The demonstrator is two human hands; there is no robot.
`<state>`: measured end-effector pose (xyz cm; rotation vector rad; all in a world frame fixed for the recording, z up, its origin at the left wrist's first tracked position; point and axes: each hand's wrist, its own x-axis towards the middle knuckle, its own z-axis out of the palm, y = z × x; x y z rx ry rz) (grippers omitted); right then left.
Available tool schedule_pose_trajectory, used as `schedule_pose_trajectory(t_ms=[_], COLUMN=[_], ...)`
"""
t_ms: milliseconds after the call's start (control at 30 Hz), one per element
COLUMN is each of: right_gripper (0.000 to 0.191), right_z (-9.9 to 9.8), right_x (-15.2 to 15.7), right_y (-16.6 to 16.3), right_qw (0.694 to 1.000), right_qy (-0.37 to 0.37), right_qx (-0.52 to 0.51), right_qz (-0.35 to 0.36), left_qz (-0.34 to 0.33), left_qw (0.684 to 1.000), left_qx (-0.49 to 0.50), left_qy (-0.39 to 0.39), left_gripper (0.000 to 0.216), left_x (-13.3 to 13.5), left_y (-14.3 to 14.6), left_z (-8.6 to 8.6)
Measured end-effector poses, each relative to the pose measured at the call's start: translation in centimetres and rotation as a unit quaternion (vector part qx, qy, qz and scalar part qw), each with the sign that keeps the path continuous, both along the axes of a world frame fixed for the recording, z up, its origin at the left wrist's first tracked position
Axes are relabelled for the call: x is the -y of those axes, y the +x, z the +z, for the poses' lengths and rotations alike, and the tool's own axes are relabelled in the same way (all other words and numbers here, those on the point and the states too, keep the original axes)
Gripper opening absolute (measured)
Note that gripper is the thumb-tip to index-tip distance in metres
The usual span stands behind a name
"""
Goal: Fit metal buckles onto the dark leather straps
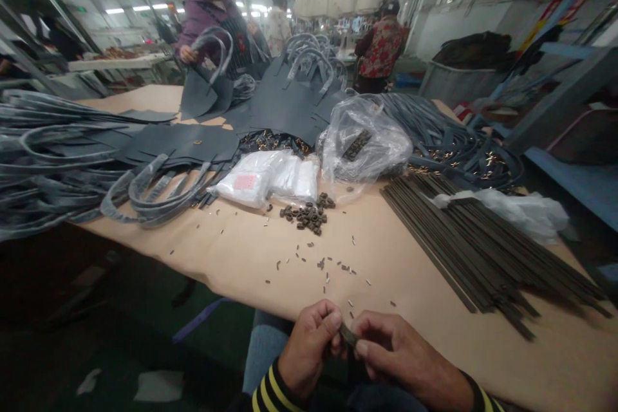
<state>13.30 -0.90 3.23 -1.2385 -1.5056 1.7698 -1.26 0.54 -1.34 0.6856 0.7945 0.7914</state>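
Observation:
My left hand (315, 342) and my right hand (403, 349) come together over the table's near edge. Between their fingertips is a short dark strip (347, 336), bent or curled, and both hands pinch it. Whether its ends are joined is too small to tell. Beyond the hands, small dark scraps (346, 268) and a few pale ones lie scattered on the brown paper-covered table (232, 267). Farther back sits a heap of small dark loops (309, 215), similar in colour to the strip.
Long dark strips (449, 238) lie bundled at the right. White packets (255, 177) and a clear plastic bag (364, 141) stand behind the loops. Dark bag panels with wrapped handles (159, 196) cover the left. Across the table a person (207, 13) holds a handled panel (207, 90).

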Motion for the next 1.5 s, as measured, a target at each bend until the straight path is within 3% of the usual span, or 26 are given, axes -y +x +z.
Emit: schedule_pose_trajectory(t_ms=[100,167,200,267,300,367,567,667,800,1000,1100,1233,1333,1400,1433,1500], right_gripper=[0.027,0.03,0.031,0.033,0.035,0.037,0.029,0.022,0.015,0.015,0.015,0.017,0.026,0.03,0.031,0.032], right_z=[-2.1,-2.7,-2.7,-2.5,-2.3,-2.1,-2.3,-1.9,-1.1,-1.4,-1.9,-2.7,-3.2,-3.3,-3.2,-3.0], right_x=[0.4,0.6,0.7,0.7,0.7,0.5,0.5,0.8,0.9,0.9,0.8,0.4,-0.1,-0.3,-0.3,-0.4], right_y=[0.0,0.1,0.1,0.1,0.1,0.0,0.0,0.0,-0.1,0.0,0.1,0.4,0.9,1.4,1.5,1.7], right_qw=[0.99,0.987,0.987,0.987,0.988,0.988,0.989,0.989,0.983,0.967,0.975,0.976,0.964,0.957,0.956,0.959], right_qy=[-0.072,-0.081,-0.082,-0.082,-0.08,-0.068,-0.038,-0.023,0.054,0.117,0.074,-0.04,-0.074,-0.086,-0.092,-0.103], right_qx=[-0.105,-0.112,-0.107,-0.09,-0.08,-0.064,-0.039,-0.017,0.046,0.115,0.075,-0.019,-0.051,-0.066,-0.074,-0.083], right_qz=[-0.059,-0.086,-0.093,-0.102,-0.106,-0.119,-0.135,-0.145,-0.17,-0.195,-0.193,-0.212,-0.251,-0.269,-0.267,-0.252], left_qz=[0.001,0.04,0.07,0.107,0.106,0.072,-0.003,-0.054,-0.015,0.026,0.025,0.011,-0.074,-0.141,-0.15,-0.105], left_qw=[0.999,0.995,0.982,0.927,0.895,0.849,0.783,0.803,0.838,0.815,0.82,0.845,0.886,0.896,0.898,0.894], left_qx=[0.003,-0.086,-0.153,-0.282,-0.327,-0.364,-0.379,-0.365,-0.355,-0.387,-0.375,-0.329,-0.236,-0.182,-0.186,-0.258], left_qy=[-0.039,0.021,0.081,0.223,0.285,0.376,0.493,0.469,0.415,0.43,0.431,0.421,0.393,0.379,0.37,0.351], left_gripper=[0.034,0.029,0.025,0.01,0.003,0.014,0.02,0.014,0.007,0.006,0.008,0.011,0.013,0.017,0.018,0.016], left_x=[0.2,0.2,0.2,0.4,0.6,1.0,1.1,0.5,0.0,0.2,0.4,0.7,1.1,1.3,1.4,1.4], left_y=[0.7,0.8,0.8,0.7,0.7,0.7,0.3,0.1,0.5,1.4,1.7,1.6,1.0,0.4,0.2,0.0], left_z=[0.5,1.0,1.3,1.9,2.0,2.0,1.4,1.5,1.1,-0.1,0.2,1.5,2.4,2.6,2.6,2.4])
